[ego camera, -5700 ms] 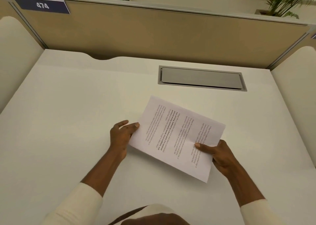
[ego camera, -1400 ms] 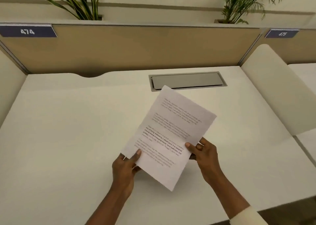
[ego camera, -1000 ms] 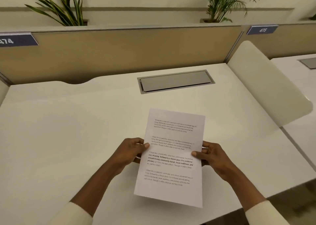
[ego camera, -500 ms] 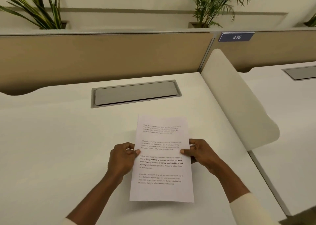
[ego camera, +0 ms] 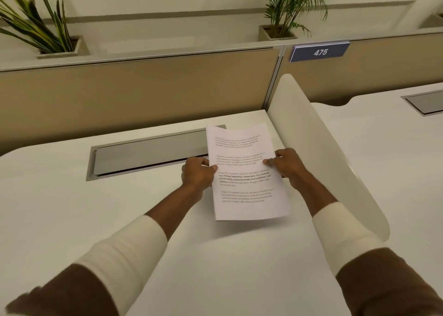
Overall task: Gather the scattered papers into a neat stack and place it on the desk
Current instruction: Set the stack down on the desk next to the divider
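Observation:
A neat stack of white printed papers (ego camera: 247, 191) is held just above the white desk (ego camera: 72, 207), near its far right corner. My left hand (ego camera: 197, 174) grips the stack's left edge and my right hand (ego camera: 286, 165) grips its right edge, thumbs on top of the page. The stack's top edge overlaps the right end of the grey cable tray lid (ego camera: 148, 151). The stack's lower part casts a shadow on the desk, so it hangs slightly raised.
A curved white side divider (ego camera: 318, 147) rises just right of the papers. A tan back panel (ego camera: 143, 92) closes the far edge, with a blue "475" sign (ego camera: 320, 52) and potted plants (ego camera: 285, 6) behind. A second desk (ego camera: 395, 135) lies to the right.
The stack was turned from slanted to upright in both hands, then carried forward and rightwards to the desk's far right corner. My arms are now stretched further out.

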### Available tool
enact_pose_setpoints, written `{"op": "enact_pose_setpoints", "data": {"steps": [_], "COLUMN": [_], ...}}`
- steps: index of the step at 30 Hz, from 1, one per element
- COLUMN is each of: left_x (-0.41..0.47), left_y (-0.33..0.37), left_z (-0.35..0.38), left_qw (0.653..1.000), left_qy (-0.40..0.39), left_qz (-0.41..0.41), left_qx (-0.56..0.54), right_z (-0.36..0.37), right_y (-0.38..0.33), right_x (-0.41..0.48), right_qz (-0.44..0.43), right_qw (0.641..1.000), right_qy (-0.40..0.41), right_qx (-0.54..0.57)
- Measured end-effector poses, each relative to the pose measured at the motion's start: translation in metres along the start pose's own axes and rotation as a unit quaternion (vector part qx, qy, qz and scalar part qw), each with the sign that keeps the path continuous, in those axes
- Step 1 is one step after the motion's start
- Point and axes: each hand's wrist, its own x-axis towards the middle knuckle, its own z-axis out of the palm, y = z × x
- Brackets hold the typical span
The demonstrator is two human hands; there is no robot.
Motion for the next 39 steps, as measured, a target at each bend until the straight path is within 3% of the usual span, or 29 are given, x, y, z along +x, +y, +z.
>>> {"op": "enact_pose_setpoints", "data": {"steps": [9, 16, 26, 39], "left_x": [0.084, 0.107, 0.090, 0.081], "left_y": [0.030, 0.025, 0.038, 0.040], "left_z": [0.058, 0.086, 0.097, 0.116], "left_qw": [1.000, 0.998, 0.985, 0.984], "left_qy": [0.018, 0.038, 0.048, 0.071], "left_qz": [-0.014, -0.024, -0.007, -0.046], "left_qx": [0.017, 0.050, 0.165, 0.157], "right_z": [0.002, 0.014, 0.018, 0.033], "right_y": [-0.032, -0.026, -0.010, 0.000], "right_x": [0.103, 0.134, 0.136, 0.128], "right_qz": [-0.013, 0.011, 0.036, -0.020], "right_qw": [0.985, 0.970, 0.973, 0.974], "right_qy": [0.073, 0.102, 0.128, 0.167], "right_qx": [-0.153, -0.220, -0.188, -0.154]}}
